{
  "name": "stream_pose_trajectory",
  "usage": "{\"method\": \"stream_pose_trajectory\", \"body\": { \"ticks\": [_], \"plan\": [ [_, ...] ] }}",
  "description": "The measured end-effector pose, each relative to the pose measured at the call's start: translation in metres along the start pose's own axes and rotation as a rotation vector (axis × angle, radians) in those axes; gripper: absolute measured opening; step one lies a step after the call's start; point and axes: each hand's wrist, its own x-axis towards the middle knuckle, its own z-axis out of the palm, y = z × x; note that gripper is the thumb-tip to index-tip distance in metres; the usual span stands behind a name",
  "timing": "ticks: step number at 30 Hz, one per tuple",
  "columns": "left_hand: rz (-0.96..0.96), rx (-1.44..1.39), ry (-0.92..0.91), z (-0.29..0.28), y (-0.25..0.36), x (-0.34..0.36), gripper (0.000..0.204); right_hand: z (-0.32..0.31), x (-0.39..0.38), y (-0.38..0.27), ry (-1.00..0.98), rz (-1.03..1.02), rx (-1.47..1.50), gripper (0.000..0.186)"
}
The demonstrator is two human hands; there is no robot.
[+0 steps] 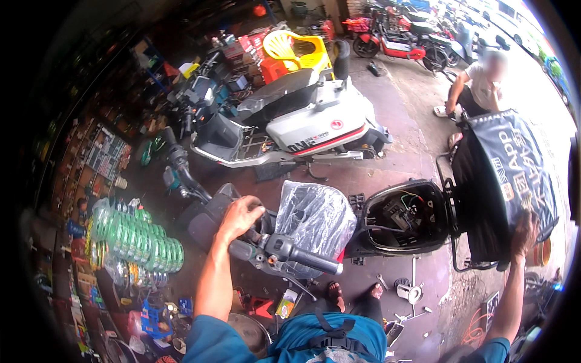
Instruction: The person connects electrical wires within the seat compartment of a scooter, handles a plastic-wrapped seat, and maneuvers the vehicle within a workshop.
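A dark electric scooter stands right in front of me, its handlebar (305,257) at my near side and a clear plastic wrap over its seat (318,215). My left hand (239,218) is closed over the middle of the handlebar, beside the dash; its fingertips are partly hidden. Behind the seat, the body's compartment (405,218) is uncovered, with loose wires and parts inside. A large black delivery box (499,181) with pale printing sits on the rear rack (455,236). My right hand (525,233) lies against the box's near side, fingers stretched along it.
A white scooter (327,121) stands beyond, near a yellow plastic chair (296,48). A person (481,85) crouches behind the box. Green-wrapped coils (136,236) are stacked at left. Tools (411,293) and a red stand (260,307) lie near my feet.
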Motion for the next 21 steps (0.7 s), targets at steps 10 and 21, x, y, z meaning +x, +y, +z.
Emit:
{"method": "stream_pose_trajectory", "body": {
  "ticks": [10,21],
  "plan": [
    [0.263,0.519,0.414,-0.003,-0.069,0.015,0.031,0.017,-0.001,0.012,0.026,0.002,0.038,0.021],
    [0.117,0.539,0.029,-0.007,-0.068,0.037,0.039,0.053,0.003,0.043,0.105,-0.015,0.139,0.020]
  ]
}}
